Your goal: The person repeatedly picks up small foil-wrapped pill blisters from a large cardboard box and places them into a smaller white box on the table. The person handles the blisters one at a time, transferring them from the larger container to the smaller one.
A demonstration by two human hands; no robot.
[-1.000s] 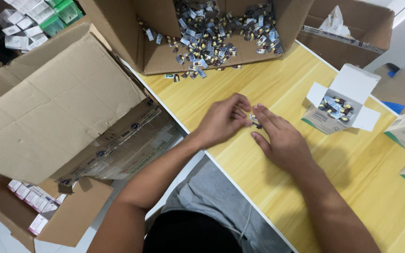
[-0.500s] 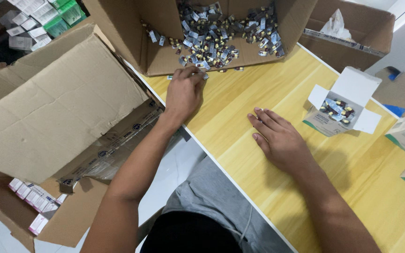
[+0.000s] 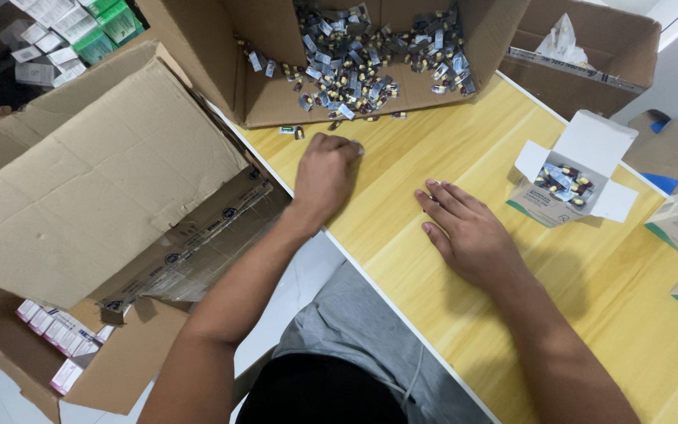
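Yellow wooden table [image 3: 464,149] carries the left hand [image 3: 325,174], clenched just near the small vials [image 3: 355,71] spilling from the far cardboard box [image 3: 268,102], while the right hand [image 3: 468,232] lies flat, fingers released, so a careless drag could roll loose vials off the edge.

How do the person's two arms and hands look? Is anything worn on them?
Both arms are bare to the frame's bottom edge, with no sleeves showing. The left hand and right hand have no gloves, and no rings, watch or bracelet show. The right hand's fingernails look short and plain.
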